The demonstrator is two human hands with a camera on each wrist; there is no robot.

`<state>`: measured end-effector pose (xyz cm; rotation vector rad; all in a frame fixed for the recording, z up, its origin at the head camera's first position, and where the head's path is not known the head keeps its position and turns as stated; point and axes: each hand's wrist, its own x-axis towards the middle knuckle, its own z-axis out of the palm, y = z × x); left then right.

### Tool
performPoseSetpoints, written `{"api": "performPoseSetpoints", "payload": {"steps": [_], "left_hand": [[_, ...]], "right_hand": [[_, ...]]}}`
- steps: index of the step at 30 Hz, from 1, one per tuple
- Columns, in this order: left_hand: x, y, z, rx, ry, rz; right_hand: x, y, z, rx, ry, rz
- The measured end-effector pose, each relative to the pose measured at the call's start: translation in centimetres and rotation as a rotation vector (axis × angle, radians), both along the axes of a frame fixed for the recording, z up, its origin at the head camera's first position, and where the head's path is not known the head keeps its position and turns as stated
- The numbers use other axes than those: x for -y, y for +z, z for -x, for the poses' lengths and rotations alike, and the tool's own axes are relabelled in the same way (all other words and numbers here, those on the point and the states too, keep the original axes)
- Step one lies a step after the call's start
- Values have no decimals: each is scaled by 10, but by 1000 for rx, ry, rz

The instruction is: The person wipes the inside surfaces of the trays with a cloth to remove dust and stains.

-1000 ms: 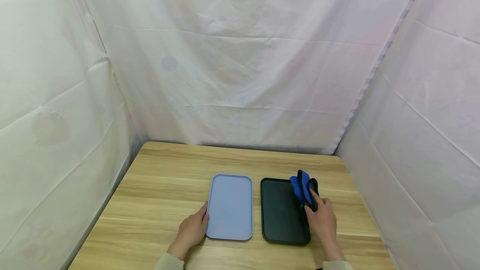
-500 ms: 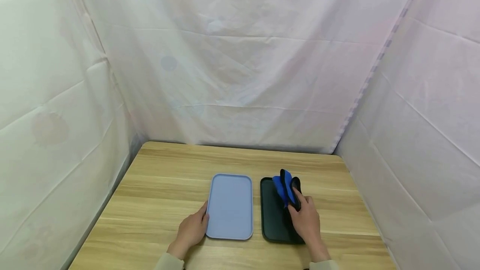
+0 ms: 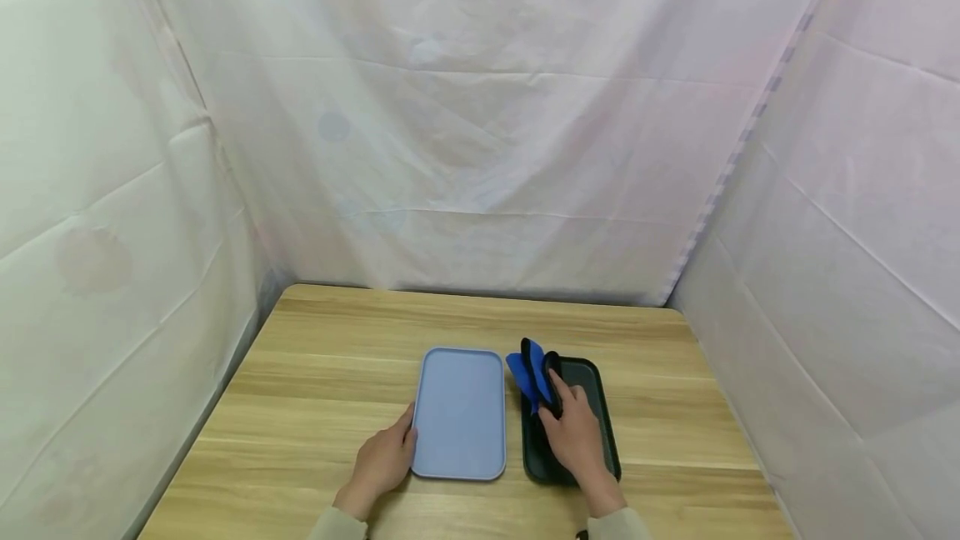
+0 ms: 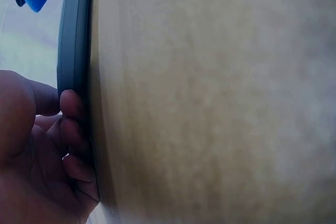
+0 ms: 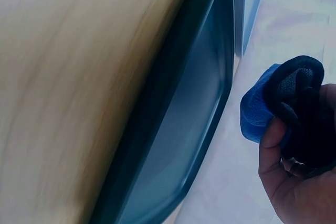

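In the head view, my right hand (image 3: 576,436) grips a blue cloth thing with thick black edging (image 3: 536,377), folded into several lobes. The right wrist view shows the bundle (image 5: 291,103) raised above a dark green tray (image 5: 194,98), with thumb and fingers round its lower end; its exact kind does not show. On the wooden table the dark tray (image 3: 588,382) lies partly hidden beneath hand and cloth. My left hand (image 3: 384,458) holds the left edge of a light blue tray (image 3: 460,415). Its curled fingers (image 4: 73,135) press the tray's outer wall (image 4: 73,40) in the left wrist view.
The two trays lie side by side with a narrow gap on the wooden table (image 3: 337,340). Pale cloth curtains (image 3: 480,148) hang behind the table and along both sides.
My right hand has moved left with the blue and black cloth, from the dark tray's right side to its left edge. The left hand and the light blue tray have stayed put.
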<state>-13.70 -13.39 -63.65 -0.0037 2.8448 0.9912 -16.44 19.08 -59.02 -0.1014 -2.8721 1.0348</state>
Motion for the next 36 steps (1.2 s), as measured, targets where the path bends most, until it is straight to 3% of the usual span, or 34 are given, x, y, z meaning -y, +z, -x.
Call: {"api": "performPoseSetpoints", "payload": {"steps": [16,26,36], "left_hand": [[1,0,1,-1,-6,13],[0,2,1,-10,-9,10],[0,0,2,0,-19,27]], "right_hand": [[51,0,14,7,105,-49],[79,-7,26,-5,125,-114],[96,-16,32,78,170,-160]]}}
